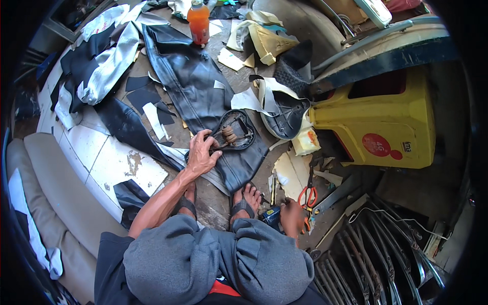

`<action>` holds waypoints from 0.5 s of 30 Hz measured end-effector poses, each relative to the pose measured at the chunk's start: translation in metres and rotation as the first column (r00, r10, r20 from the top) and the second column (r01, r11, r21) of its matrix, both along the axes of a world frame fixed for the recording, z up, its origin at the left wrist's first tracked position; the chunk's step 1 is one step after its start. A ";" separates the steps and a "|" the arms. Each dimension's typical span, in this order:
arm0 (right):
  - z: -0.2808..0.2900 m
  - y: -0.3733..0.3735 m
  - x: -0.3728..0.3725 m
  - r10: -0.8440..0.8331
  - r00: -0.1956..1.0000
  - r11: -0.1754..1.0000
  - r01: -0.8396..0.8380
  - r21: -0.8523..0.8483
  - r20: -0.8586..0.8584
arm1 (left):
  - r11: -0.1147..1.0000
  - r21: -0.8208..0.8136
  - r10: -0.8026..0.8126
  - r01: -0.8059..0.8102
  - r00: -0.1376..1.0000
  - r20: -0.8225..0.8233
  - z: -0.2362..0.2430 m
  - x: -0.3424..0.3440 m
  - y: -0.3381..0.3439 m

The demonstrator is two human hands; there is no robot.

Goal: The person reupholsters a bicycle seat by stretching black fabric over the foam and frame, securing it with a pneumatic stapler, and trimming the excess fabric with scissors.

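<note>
My left hand (201, 155) has its fingers bent over the edge of a small black seat-like piece (239, 141) with a brown coiled part (229, 134), lying on black leather sheet (190, 96). My right hand (291, 219) is low at the right, blurred, against a blue-and-black tool (271, 216); its grip is unclear. Orange-handled scissors (308, 195) and a slim yellow tool (274, 189) lie beside it. A larger black molded seat shell (281, 124) with white material rests above the leather.
Cut black and white scraps (109, 61) and foam pieces (267, 40) litter the floor around an orange bottle (198, 25). A yellow plastic box (378, 122) sits right, metal frames (371, 254) lower right, a padded grey seat (66, 188) left.
</note>
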State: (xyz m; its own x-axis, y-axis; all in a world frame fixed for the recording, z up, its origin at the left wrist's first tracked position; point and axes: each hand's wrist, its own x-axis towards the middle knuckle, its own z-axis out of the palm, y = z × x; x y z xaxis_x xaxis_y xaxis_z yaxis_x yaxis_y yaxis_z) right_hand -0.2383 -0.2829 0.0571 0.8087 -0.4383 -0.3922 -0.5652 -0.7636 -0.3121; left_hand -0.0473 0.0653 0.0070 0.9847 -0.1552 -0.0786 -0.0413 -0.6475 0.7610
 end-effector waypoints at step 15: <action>-0.008 -0.089 -0.079 -0.299 0.893 0.932 0.197 -0.305 -0.336 | 1.000 -0.017 -0.020 0.021 0.998 0.052 0.001 -0.007 0.008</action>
